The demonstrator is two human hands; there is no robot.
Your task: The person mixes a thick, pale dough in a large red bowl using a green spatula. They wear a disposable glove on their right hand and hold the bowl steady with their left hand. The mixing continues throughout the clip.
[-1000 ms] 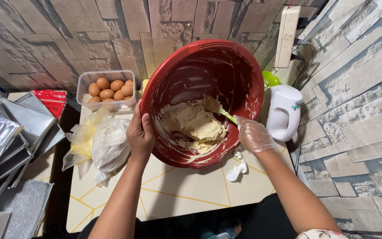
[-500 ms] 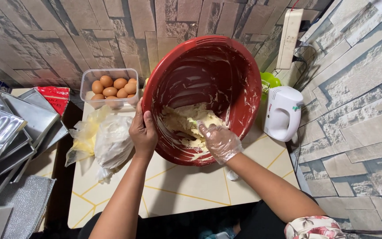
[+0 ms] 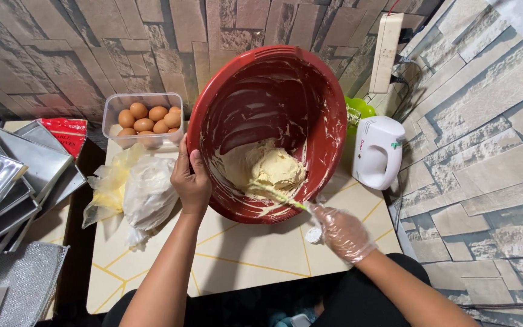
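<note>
The red mixing bowl (image 3: 270,130) is sitting tilted toward the person on the pale bench (image 3: 237,254), its near rim resting low and its far rim raised against the stone-pattern wall, and a mound of pale yellow dough (image 3: 270,169) is lying in its lower part, with smears of dough clinging up the inner wall. The left hand (image 3: 190,181) is closing bare around the bowl's left rim, thumb over the edge, holding the tilt steady. The right hand (image 3: 343,233), covered by a thin clear glove, is gripping the handle of a slim spatula (image 3: 276,195) whose dough-coated blade is reaching over the near rim to the foot of the mound. Judging from this, the step in hand is gathering and scraping the dough together; the next move seems to call for keeping the bowl firmly braced while the blade is drawn along the wall, so the bowl is not sliding on the smooth bench. To the left, a clear plastic bag (image 3: 146,194) is lying just beside the bowl, with a clear tub of brown eggs (image 3: 146,118) farther back and metal baking trays (image 3: 7,181) stacked at the far left; a white hand mixer (image 3: 378,152) is standing to the right of the bowl
</note>
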